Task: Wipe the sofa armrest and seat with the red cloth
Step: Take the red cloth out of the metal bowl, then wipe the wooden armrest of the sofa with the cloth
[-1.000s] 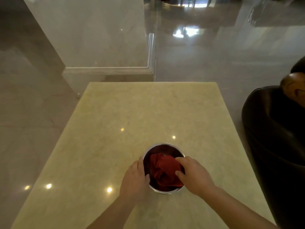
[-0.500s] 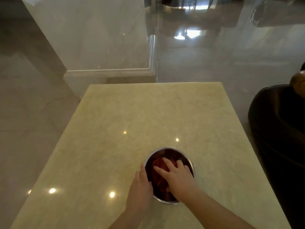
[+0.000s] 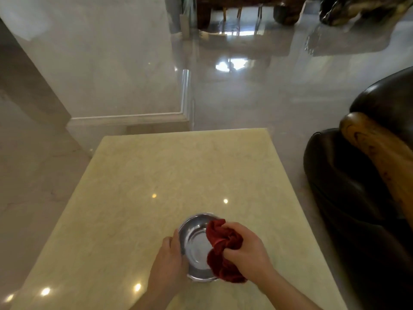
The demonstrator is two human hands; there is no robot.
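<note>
The red cloth (image 3: 220, 249) is bunched in my right hand (image 3: 248, 251), lifted over the right rim of a shiny metal bowl (image 3: 195, 240). My left hand (image 3: 168, 262) clasps the bowl's left side and holds it on the table. The bowl's inside shows bare metal. A dark leather sofa (image 3: 348, 193) stands at the right edge of the view, with a wooden armrest (image 3: 375, 148) along its top.
The bowl stands near the front of a cream marble table (image 3: 167, 175). A glossy tiled floor (image 3: 257, 97) surrounds it. A marble pillar base (image 3: 127, 121) rises behind the table's far left. Dark furniture stands far back.
My right hand reached into the bowl, closed on the red cloth and lifted it out to the right rim. My left hand stayed on the bowl. The view tilted up, showing more sofa.
</note>
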